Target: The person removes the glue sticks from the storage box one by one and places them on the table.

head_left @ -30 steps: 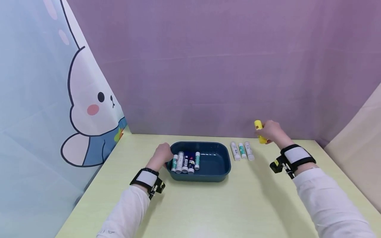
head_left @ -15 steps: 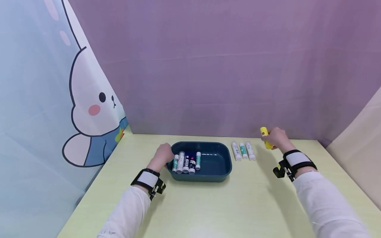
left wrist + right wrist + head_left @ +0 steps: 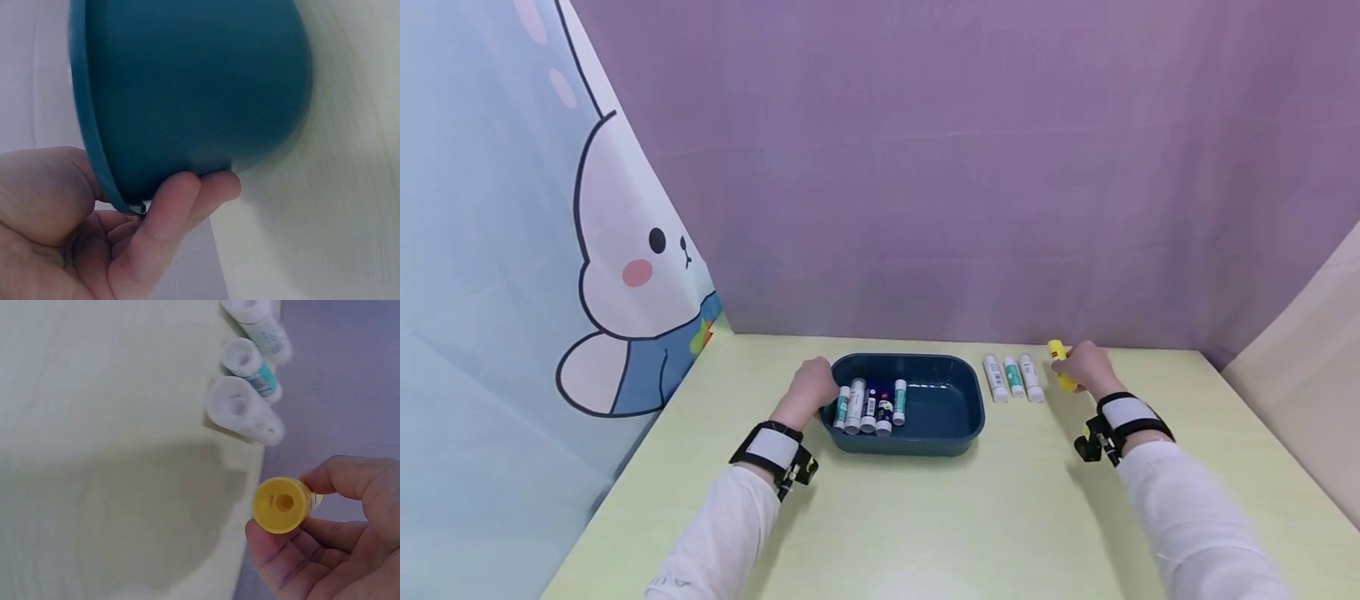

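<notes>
One smooth yellow cylinder [image 3: 280, 507] in right hand [image 3: 1088, 367]

A smooth plastic tube [image 3: 267, 507] sits in the right fingers [image 3: 340, 534], a glossy plastic tray [image 3: 936, 410] in the left fingers [image 3: 164, 215]; matt cloth [image 3: 925, 175] beyond.
</notes>
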`<action>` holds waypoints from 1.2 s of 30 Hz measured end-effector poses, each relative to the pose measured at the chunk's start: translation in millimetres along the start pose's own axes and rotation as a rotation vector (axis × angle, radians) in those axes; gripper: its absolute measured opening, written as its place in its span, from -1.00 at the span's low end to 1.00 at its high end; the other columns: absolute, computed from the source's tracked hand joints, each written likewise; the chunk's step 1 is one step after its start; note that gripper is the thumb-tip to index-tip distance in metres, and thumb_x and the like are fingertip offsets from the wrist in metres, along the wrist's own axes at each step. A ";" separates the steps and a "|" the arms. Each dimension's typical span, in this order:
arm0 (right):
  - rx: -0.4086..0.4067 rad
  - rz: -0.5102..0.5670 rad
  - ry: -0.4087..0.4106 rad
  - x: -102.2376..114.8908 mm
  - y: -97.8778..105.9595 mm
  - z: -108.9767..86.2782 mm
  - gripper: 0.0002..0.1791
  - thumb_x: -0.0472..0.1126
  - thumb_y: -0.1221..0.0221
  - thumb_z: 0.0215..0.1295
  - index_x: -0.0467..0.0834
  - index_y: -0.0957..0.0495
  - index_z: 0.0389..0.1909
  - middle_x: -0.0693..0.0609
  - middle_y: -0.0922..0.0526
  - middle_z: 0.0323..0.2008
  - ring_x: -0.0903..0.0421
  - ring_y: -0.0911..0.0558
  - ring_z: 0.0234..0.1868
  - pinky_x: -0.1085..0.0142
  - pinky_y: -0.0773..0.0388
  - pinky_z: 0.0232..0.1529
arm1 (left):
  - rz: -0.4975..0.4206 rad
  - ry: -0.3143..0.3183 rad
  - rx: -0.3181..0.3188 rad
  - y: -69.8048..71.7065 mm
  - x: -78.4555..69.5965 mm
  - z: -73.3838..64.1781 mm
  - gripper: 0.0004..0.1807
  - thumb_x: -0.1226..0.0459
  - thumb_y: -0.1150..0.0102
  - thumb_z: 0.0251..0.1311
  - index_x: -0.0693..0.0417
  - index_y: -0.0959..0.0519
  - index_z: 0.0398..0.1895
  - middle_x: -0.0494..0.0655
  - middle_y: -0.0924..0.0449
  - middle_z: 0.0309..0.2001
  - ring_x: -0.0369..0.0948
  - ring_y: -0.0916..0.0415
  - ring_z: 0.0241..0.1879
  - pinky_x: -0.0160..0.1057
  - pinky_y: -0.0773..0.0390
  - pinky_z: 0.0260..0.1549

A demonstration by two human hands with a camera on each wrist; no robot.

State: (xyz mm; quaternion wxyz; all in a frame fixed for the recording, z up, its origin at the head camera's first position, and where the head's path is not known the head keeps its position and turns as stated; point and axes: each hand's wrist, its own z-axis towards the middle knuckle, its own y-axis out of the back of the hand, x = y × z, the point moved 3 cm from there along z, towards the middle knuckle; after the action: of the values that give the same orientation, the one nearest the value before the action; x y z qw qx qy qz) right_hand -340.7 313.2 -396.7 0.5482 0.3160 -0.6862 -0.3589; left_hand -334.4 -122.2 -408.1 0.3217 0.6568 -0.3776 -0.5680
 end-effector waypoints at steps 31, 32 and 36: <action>-0.038 -0.078 -0.015 -10.1 -35.7 8.9 -0.56 -0.22 -0.10 0.25 -0.55 -0.44 -0.05 -0.42 -0.55 -0.15 0.08 -0.57 -0.58 0.35 -0.58 -0.64 | 0.024 0.000 0.005 2.3 -4.2 -4.2 -0.72 0.48 -0.01 0.17 0.48 -0.45 -0.06 0.42 -0.52 -0.06 -0.13 -0.51 -0.82 -0.32 -0.54 -0.86; -0.040 -0.076 -0.017 -10.1 -36.0 8.9 -0.55 -0.22 -0.10 0.25 -0.56 -0.43 -0.04 -0.43 -0.54 -0.12 0.08 -0.57 -0.58 0.35 -0.58 -0.64 | 0.027 -0.003 0.004 2.3 -4.3 -4.5 -0.72 0.48 -0.01 0.17 0.48 -0.45 -0.07 0.42 -0.52 -0.07 -0.13 -0.51 -0.83 -0.32 -0.54 -0.86; -0.045 -0.069 -0.023 -9.8 -36.7 8.3 -0.55 -0.22 -0.08 0.24 -0.56 -0.42 -0.03 -0.44 -0.53 -0.10 0.05 -0.57 -0.56 0.35 -0.58 -0.64 | 0.023 -0.001 0.006 2.3 -4.8 -4.7 -0.72 0.48 0.00 0.17 0.48 -0.45 -0.06 0.42 -0.52 -0.06 -0.12 -0.51 -0.83 -0.31 -0.55 -0.86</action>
State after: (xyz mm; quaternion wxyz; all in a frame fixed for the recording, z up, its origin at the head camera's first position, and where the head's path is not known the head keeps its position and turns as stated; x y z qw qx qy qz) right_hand -345.3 302.6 -433.9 0.5347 0.3227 -0.6729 -0.3965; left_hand -330.4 -119.3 -403.0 0.3261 0.6529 -0.3871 -0.5635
